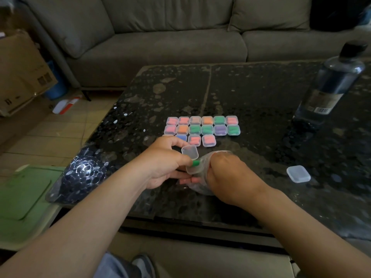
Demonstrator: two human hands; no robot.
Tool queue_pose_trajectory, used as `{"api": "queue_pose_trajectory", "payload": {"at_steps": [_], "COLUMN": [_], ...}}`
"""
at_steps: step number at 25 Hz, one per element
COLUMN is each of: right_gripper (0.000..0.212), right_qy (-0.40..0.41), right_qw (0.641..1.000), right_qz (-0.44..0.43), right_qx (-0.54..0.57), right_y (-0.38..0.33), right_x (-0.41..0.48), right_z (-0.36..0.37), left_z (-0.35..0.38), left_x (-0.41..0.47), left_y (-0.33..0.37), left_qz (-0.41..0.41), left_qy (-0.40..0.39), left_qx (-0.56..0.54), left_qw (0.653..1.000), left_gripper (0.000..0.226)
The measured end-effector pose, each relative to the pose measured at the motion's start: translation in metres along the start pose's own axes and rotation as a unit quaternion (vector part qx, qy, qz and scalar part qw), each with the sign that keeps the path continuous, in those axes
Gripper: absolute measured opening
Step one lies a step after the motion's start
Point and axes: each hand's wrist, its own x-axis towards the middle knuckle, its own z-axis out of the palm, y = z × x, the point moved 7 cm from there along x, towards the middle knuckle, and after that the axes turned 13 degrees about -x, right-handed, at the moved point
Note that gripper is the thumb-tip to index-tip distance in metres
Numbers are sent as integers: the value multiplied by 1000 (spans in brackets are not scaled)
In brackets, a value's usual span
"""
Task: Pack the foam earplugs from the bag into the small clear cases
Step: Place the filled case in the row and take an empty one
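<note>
One green earplug point(195, 163) protrudes from the open case point(189, 152) pinched in your left hand point(166, 165); tilting could drop it past the table point(261, 137) near edge. Your right hand point(228, 177) is in the bag point(198, 188): grip not visible

Dark speckled table point(251, 93) bears filled cases point(202, 128), lone clear case point(298, 173), a bottle point(329, 83).

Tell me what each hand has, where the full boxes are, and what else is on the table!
left hand: holds an open case
green earplug: at that case's base, by the thumb
right hand: at the clear bag, fingers hidden
filled cases: three rows beyond the hands
spare case: shut, alone on the right
bottle: far right of the table
</note>
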Motion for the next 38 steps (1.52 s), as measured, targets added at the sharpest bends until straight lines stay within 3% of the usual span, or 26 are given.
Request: {"api": "queue_pose_trajectory", "payload": {"at_steps": [5, 13, 17, 22, 26, 29, 33, 38], "right_gripper": [10, 26, 16, 22, 18, 11, 15, 12], "right_qy": [61, 127, 150, 166, 302, 381, 386, 342], "right_qw": [998, 987, 977, 932, 915, 899, 903, 923], "right_qz": [26, 2, 10, 32, 68, 22, -75, -133], "right_qx": [4, 93, 154, 320, 260, 215, 171, 112], "right_y": [22, 39, 49, 62, 78, 69, 46, 30], "right_x": [-3, -6, -6, -10, -16, -25, -27, -21], "right_z": [-14, -33, -39, -49, -62, -70, -65, -55], "left_z": [-2, -1, -2, -3, -2, -1, 2, 12], "left_x": [1, 1, 4, 6, 4, 3, 2, -6], "left_y": [-3, -2, -4, -4, -2, 3, 14, 20], "left_qz": [-1, 24, 30, 33, 34, 54, 88, 85], "left_qy": [6, 19, 28, 31, 30, 37, 34, -12], "left_qx": [17, 85, 112, 131, 114, 91, 32, -79], "left_qw": [1000, 996, 993, 990, 992, 994, 995, 993], "left_gripper": [42, 41, 43, 45, 43, 42, 42, 43]}}
